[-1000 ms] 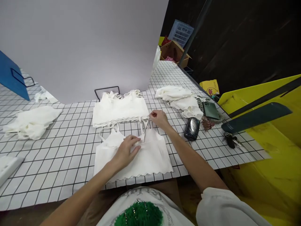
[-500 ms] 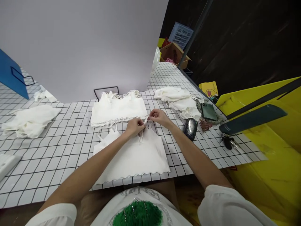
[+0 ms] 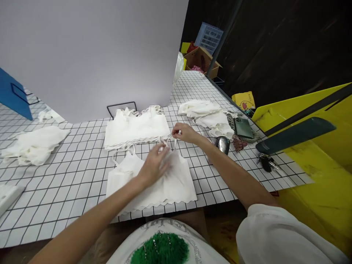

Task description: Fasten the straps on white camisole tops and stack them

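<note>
White camisole top (image 3: pixel 154 179) flat on the gridded table (image 3: pixel 68 176), near edge, hem toward the body, just near of a stack of folded white tops (image 3: pixel 137 128). Left hand (image 3: pixel 155 165) palm down over its upper middle, fingers spread and loosely open, blurred, gripping nothing clear. Right hand (image 3: pixel 183 132) reaching in from the right, forearm stretched far, thumb and forefinger pinched on a thin strap (image 3: pixel 169 138) at the far right corner; dark pouch (image 3: pixel 222 144) and phone (image 3: pixel 243 128) further right.
</note>
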`<control>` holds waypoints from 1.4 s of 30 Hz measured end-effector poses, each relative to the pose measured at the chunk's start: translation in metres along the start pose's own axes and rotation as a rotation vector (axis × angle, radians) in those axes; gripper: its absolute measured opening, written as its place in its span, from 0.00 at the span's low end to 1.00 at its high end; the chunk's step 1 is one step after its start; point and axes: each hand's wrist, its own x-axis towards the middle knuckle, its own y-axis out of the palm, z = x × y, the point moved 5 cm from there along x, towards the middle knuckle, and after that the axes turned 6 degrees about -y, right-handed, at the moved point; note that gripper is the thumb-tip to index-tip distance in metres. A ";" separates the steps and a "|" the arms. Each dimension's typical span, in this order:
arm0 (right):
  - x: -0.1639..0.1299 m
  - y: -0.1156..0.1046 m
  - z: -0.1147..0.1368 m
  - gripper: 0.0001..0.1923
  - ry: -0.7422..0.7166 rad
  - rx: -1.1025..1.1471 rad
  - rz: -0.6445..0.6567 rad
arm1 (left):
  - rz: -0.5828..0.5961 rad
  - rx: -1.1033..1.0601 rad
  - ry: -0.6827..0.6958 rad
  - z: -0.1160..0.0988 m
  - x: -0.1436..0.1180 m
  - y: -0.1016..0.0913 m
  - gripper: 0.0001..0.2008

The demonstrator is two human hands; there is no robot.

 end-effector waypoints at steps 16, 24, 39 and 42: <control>-0.002 0.004 -0.018 0.10 0.160 0.382 -0.013 | 0.309 0.337 0.246 -0.021 -0.078 0.037 0.34; -0.012 -0.011 -0.009 0.15 0.248 1.010 0.226 | 0.287 0.334 0.256 -0.022 -0.078 0.035 0.34; -0.010 0.007 -0.006 0.04 0.054 -0.145 -0.251 | 0.272 0.302 0.237 -0.024 -0.078 0.034 0.34; -0.009 0.009 -0.016 0.04 0.091 -0.108 -0.250 | 0.274 0.300 0.235 -0.024 -0.078 0.034 0.34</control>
